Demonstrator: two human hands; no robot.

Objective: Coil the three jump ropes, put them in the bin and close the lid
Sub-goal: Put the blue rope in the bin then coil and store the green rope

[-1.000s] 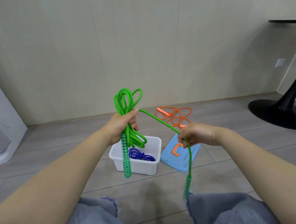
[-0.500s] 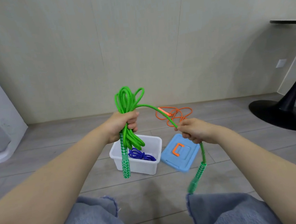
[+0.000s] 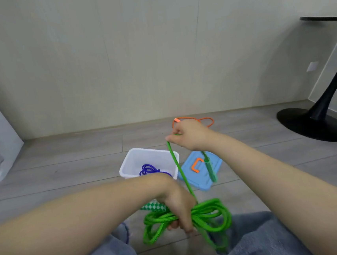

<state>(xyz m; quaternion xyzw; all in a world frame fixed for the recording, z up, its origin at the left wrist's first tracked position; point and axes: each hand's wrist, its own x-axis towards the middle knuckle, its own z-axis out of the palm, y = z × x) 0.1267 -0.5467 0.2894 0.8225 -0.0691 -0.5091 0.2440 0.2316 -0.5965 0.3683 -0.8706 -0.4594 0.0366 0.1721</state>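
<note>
Left hand (image 3: 179, 210): my fingers are curled round the middle of the green rope (image 3: 192, 215) bundle, holding it low over my lap so the loops cannot spring apart while the tail is dealt with.
Right hand (image 3: 189, 134): raised above the bin, pinching the free length of the same rope between thumb and fingertips; I judge the height is there to keep that length taut.
Green rope, coiled part: its long axis runs roughly left to right across my lap, with loops fanning out on both sides of my left fist.
Green rope, free length: a straight line rising from the bundle, up and slightly left, to my right hand.
First handle (image 3: 153, 207): checkered green and white, showing just left of my left wrist and pointing leftward.
Second handle (image 3: 210, 169): hangs below my right hand, pointing down over the lid (blurred, so its exact angle is uncertain).
Bin (image 3: 135, 161): white, open, on the floor beyond my left arm, ready to take the coils.
Blue rope (image 3: 150, 169): already coiled inside the bin.
Lid (image 3: 204, 182): light blue with an orange latch, flat on the floor touching or just beside the bin's right side.
Orange rope (image 3: 204, 120): loose on the floor behind my right hand, not yet coiled.
Progress: one rope stowed, one nearly bundled, one untouched.
</note>
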